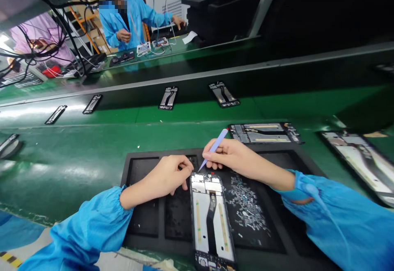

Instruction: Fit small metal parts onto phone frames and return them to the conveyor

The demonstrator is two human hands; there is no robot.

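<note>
My right hand (226, 154) is closed on lilac tweezers (216, 145), whose tip points down at the top edge of an opened phone (211, 222). The phone lies face down on a black foam tray (161, 226), showing a black ribbon cable and pale panels. My left hand (170, 174) is at the phone's upper left corner, with thumb and forefinger pinched together. Whatever sits between those fingertips is too small to make out. To the phone's right, a heap of tiny shiny parts (246, 205) fills one tray compartment.
Behind the tray lies another opened phone (264, 133), with one more phone (366, 160) at the right. Several phones rest on the green strip (191, 107) beyond. Across the bench, a person in blue (132, 21) stands beside stacked black trays (221, 12). Cables (46, 53) hang upper left.
</note>
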